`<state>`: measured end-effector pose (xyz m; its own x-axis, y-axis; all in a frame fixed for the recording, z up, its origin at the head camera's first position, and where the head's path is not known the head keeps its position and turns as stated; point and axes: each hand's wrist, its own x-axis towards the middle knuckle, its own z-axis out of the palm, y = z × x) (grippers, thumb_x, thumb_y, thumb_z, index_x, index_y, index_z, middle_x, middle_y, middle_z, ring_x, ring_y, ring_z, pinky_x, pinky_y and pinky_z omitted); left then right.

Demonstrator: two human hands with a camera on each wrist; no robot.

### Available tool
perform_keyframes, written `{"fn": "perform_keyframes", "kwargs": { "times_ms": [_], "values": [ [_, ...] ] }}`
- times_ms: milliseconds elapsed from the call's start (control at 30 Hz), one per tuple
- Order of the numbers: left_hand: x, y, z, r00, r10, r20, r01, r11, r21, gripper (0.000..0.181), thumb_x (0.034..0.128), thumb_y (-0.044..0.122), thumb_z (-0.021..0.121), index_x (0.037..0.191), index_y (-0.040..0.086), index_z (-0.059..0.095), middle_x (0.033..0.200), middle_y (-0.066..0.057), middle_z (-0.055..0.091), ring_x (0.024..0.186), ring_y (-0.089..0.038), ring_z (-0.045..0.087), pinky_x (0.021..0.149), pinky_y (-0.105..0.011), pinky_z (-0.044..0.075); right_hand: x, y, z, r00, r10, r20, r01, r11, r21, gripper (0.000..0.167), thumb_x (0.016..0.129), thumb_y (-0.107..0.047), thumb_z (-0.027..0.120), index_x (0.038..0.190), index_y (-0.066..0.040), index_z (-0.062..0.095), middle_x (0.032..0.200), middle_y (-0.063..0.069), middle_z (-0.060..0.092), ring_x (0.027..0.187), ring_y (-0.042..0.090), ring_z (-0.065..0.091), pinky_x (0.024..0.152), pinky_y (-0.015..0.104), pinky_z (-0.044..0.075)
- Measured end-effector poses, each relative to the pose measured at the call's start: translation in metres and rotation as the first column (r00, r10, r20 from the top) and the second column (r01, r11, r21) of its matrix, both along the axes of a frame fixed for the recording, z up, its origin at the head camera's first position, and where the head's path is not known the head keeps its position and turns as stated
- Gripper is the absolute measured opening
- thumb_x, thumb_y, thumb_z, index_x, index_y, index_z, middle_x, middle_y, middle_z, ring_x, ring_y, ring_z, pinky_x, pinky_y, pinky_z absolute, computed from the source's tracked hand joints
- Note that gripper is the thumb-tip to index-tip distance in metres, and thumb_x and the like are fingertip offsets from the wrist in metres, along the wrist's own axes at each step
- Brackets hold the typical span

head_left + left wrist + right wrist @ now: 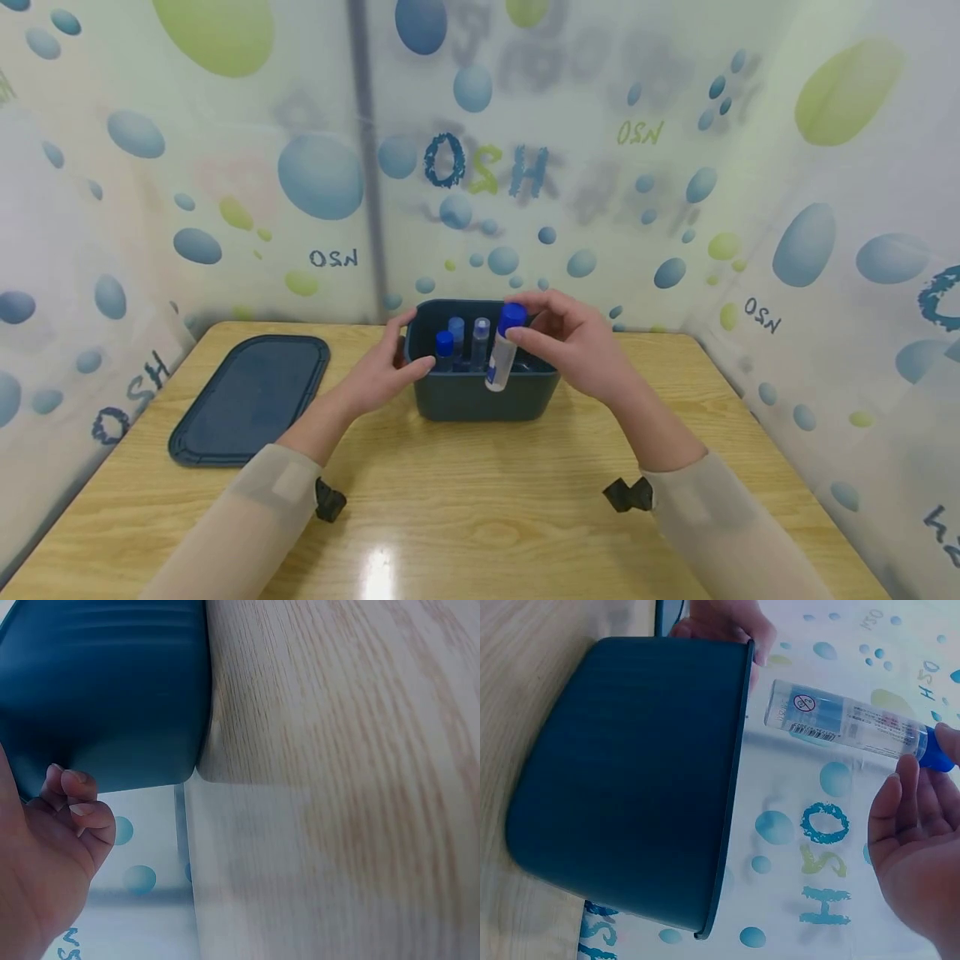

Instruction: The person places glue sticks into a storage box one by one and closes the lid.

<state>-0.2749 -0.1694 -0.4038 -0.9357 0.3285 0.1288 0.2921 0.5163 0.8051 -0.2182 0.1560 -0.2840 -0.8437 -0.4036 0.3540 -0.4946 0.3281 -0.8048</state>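
Observation:
My right hand (581, 346) pinches a clear glue bottle (500, 362) by its blue cap. In the head view the bottle overlaps the front rim of a dark blue bin (483, 398); the right wrist view shows the bottle (840, 720) apart from the bin, above its opening. Several bottles stand inside, among them one with a dark blue cap (445, 342) and one with a pale cap (482, 327). At the bin's left end my left hand (382, 371) holds the rim, fingers curled beside the wall (105, 690). The bin's floor is mostly hidden.
A dark blue lid (251, 400) lies flat on the wooden table (480, 500), left of the bin. Behind the table and along both sides hangs a patterned curtain (480, 233). The bin stands near the table's back edge.

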Motion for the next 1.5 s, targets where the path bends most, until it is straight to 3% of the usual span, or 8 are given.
{"fn": "perform_keyframes", "kwargs": {
  "times_ms": [300,533,733,933,1167,1500],
  "values": [
    [-0.001,0.0,-0.001,1.0,-0.004,0.001,0.004,1.0,0.006,0.092,0.1089,0.05,0.065,0.177,0.025,0.007,0.114,-0.015,0.064,0.1,-0.027,0.057,0.088,-0.04,0.049,-0.027,-0.007,0.0,0.996,-0.092,0.003,0.092,0.996,0.022,0.042,0.106,-0.027,0.076,0.147,-0.022,0.069,0.129,0.006,0.07,0.1,0.023,0.073,0.089,0.033,0.059],
    [-0.001,0.0,0.0,1.0,-0.002,0.005,0.002,1.0,0.01,0.092,0.1087,0.049,0.065,0.177,0.025,0.008,0.112,-0.014,0.061,0.1,-0.027,0.056,0.088,-0.04,0.048,-0.049,-0.01,-0.021,0.995,-0.094,0.011,0.094,0.995,0.012,0.043,0.107,-0.026,0.075,0.148,-0.018,0.069,0.129,0.01,0.07,0.105,0.04,0.071,0.088,0.034,0.059],
    [0.0,0.001,0.0,1.0,0.006,0.0,-0.006,1.0,0.001,0.092,0.1085,0.05,0.065,0.177,0.025,0.008,0.11,-0.014,0.061,0.1,-0.027,0.056,0.087,-0.04,0.048,-0.062,-0.015,-0.039,0.996,-0.09,0.019,0.089,0.995,0.035,0.042,0.106,-0.025,0.076,0.146,-0.015,0.069,0.126,0.011,0.07,0.099,0.027,0.071,0.086,0.034,0.059],
    [0.0,0.001,0.0,1.0,0.003,-0.008,-0.003,1.0,0.006,0.091,0.1088,0.048,0.065,0.177,0.024,0.009,0.103,-0.012,0.058,0.094,-0.026,0.055,0.084,-0.04,0.047,-0.068,-0.024,-0.049,0.997,-0.073,0.013,0.072,0.995,0.063,0.039,0.106,-0.026,0.076,0.144,-0.016,0.071,0.126,0.01,0.071,0.099,0.025,0.072,0.088,0.038,0.06],
    [0.001,0.001,0.0,1.0,0.003,0.006,-0.003,1.0,0.01,0.092,0.1087,0.049,0.065,0.177,0.023,0.008,0.123,-0.017,0.066,0.103,-0.028,0.059,0.091,-0.04,0.05,-0.072,-0.035,-0.053,0.997,-0.073,0.036,0.069,0.993,0.1,0.04,0.107,-0.032,0.075,0.145,-0.02,0.07,0.129,0.006,0.072,0.101,0.025,0.07,0.089,0.042,0.06],
    [0.001,0.001,0.0,1.0,0.007,0.003,-0.007,1.0,0.001,0.092,0.1089,0.05,0.064,0.177,0.024,0.008,0.13,-0.019,0.067,0.106,-0.028,0.061,0.094,-0.04,0.052,-0.075,-0.04,-0.059,0.993,-0.083,0.085,0.071,0.988,0.137,0.037,0.106,-0.036,0.075,0.141,-0.025,0.071,0.133,0.002,0.072,0.106,0.024,0.071,0.092,0.045,0.061]
  ]
}}
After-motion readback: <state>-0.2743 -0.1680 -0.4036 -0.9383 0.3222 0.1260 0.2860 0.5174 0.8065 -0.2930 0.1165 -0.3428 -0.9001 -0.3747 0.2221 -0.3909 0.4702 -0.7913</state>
